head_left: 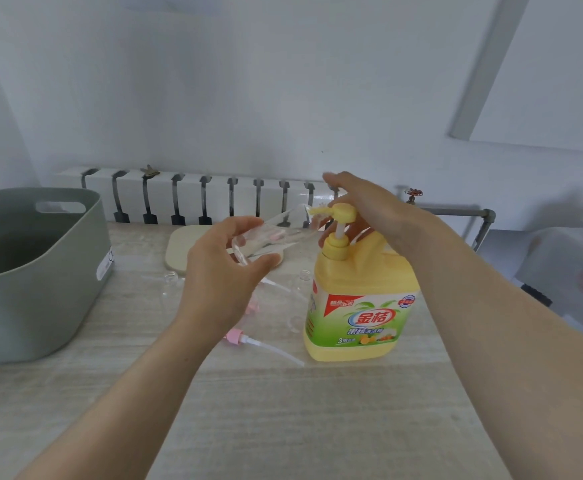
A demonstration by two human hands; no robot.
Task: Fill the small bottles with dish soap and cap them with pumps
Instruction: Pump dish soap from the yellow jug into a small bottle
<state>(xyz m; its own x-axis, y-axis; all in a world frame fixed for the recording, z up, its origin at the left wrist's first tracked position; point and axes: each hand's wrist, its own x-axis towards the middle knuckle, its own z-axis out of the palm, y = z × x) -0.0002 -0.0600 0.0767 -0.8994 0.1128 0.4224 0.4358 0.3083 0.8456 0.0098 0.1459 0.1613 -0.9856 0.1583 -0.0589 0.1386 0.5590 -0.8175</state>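
Grey tub (40,271) is sitting at left on the table (318,427). Yellow soap jug (359,306) is standing upright; right hand (363,206) is resting over its pump head (343,213), fingers loosely spread. Left hand (220,271) is gripping a clear small bottle (276,233), tilted, mouth at the spout, seemingly empty. Pink pumps (234,336) are lying loose nearby: filling is judged barely starting, capping all remaining

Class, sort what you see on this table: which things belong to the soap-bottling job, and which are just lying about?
In the job:
dish soap jug
small clear bottle, held by the left hand
right hand, at the jug's pump head
pink pump
spare empty bottle

Lying about:
grey tub
beige board
radiator
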